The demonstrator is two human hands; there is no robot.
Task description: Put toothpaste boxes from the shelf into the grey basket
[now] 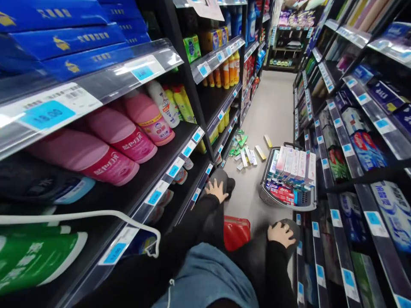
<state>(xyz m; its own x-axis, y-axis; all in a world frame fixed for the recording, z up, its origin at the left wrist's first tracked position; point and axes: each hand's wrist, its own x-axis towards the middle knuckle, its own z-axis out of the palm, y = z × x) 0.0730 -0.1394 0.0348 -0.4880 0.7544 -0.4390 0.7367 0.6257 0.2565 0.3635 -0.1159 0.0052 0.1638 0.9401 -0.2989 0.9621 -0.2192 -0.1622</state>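
I am low in a shop aisle, legs in dark trousers stretched out ahead. My left hand (217,189) lies open with fingers spread on my left knee, close to the edge of the lowest left shelf (167,179). My right hand (280,233) rests on my right knee, fingers curled loosely over it and holding nothing. Between my legs lies a red bag (236,232). A grey shopping basket (290,202) packed with toothpaste boxes stands on the floor just ahead of my right knee.
Pink bottles (128,137) lie on the left shelf, with yellow and orange bottles (226,72) further along. Toothpaste boxes (369,149) fill the right shelves. Several loose green and white boxes (245,152) are scattered on the floor ahead. The grey aisle floor (272,102) runs to far shelves.
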